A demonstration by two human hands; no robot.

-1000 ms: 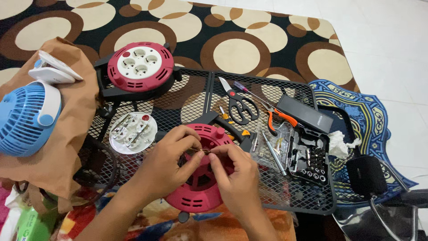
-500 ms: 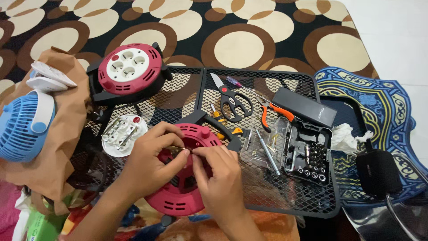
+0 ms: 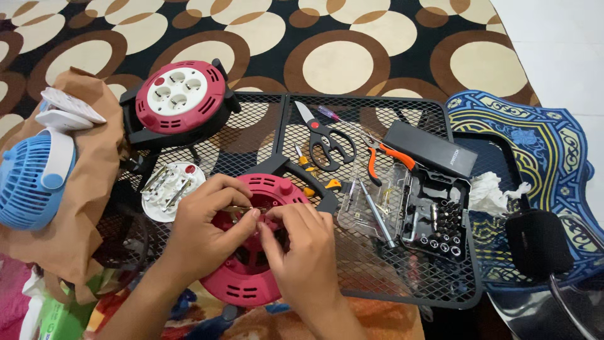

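Both hands staying on the opened red cable reel (image 3: pixel 248 252) at 6 o'clock of the mesh table (image 3: pixel 377 264) since a second ago — left hand (image 3: pixel 204 230) pinching a thin metal strip (image 3: pixel 242 208); right hand (image 3: pixel 302 252) fingertips gripping a small part inside; white socket plate (image 3: pixel 170 189) lying at 9 o'clock — work unchanged.

single head camera looks steeply down, close over the mesh table (image 3: pixel 377 264).

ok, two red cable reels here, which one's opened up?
The near red reel under both hands, left hand and right hand: its inside is exposed. The far reel has its white socket face on. A separate white socket plate lies between them.
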